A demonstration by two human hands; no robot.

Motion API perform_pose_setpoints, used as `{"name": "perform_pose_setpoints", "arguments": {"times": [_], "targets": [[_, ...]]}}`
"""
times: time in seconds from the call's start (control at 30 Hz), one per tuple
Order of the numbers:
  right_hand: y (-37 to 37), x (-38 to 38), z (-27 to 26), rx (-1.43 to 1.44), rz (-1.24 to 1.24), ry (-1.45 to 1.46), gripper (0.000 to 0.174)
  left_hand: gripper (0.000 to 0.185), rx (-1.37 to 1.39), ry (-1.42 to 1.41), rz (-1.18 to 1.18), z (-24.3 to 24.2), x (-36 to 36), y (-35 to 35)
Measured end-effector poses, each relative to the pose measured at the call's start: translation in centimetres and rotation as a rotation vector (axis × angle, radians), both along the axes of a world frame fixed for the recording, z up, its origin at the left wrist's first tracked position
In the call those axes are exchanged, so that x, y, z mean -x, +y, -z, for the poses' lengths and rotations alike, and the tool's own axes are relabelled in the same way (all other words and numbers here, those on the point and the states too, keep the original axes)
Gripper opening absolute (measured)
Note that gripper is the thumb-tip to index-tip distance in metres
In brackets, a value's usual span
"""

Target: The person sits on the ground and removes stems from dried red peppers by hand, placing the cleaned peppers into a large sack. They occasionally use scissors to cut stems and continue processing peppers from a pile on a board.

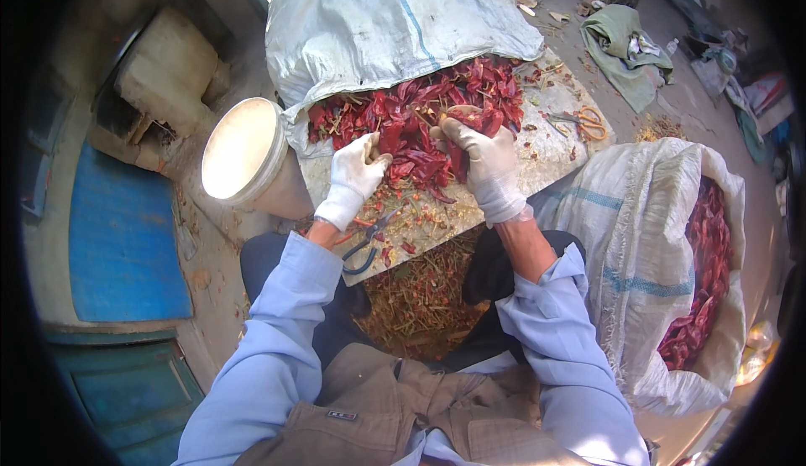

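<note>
Dried red chilli peppers (428,107) spill from the mouth of a white woven sack (378,31) onto a board (554,138). My left hand (356,173), in a white glove, pinches a chilli at the near left side of the heap, its fingers bent. My right hand (482,164), gloved too, is closed around several chillies at the heap's near right. Near my left wrist, scissors with dark blue handles (360,257) lie on the board's near edge, and an orange handle shows there, partly hidden. Orange-handled scissors (589,124) rest at the board's right.
A pale plastic bucket (280,176) stands left of the board. An open woven sack (630,214) of red chillies is at the right. Stems and scraps (422,296) cover the ground between my legs. A green cloth (623,50) lies on the ground at the upper right.
</note>
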State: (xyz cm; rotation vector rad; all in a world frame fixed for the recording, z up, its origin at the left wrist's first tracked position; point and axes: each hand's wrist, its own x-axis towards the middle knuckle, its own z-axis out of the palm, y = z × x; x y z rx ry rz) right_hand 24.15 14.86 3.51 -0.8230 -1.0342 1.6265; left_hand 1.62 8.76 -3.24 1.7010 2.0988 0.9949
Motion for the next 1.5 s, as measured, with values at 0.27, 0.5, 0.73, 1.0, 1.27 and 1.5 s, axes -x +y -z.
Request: {"name": "perform_pose_setpoints", "arguments": {"times": [0.27, 0.5, 0.73, 1.0, 1.27, 1.5], "targets": [[-0.9, 1.7, 0.5, -0.038, -0.059, -0.011, 0.021, 0.048, -0.169, -0.109, 0.247, -5.2, -4.9, -2.1], [0.5, 0.5, 0.1, -0.065, 0.186, -0.022, 0.019, 0.027, -0.023, -0.343, 0.282, -2.9, -4.0, 0.6], [0.7, -0.7, 0.0, -0.064, 0.212, -0.048, 0.018, 0.050, 0.094, 0.342, 0.357, 2.5, -6.6, 1.9], [1.3, -1.4, 0.2, -0.100, 0.215, -0.047, 0.019, 0.017, 0.029, 0.224, 0.247, 1.4, -6.4, 2.7], [0.7, 0.3, 0.8, 0.075, 0.185, 0.022, 0.023, 0.027, -0.360, -0.885, 0.038, -4.9, -3.5, 1.4], [0.2, 2.7, 3.1, 0.166, 0.070, 0.277, 0.022, 0.028, -0.441, -0.852, 0.213, -6.8, -6.5, -1.2]]}}
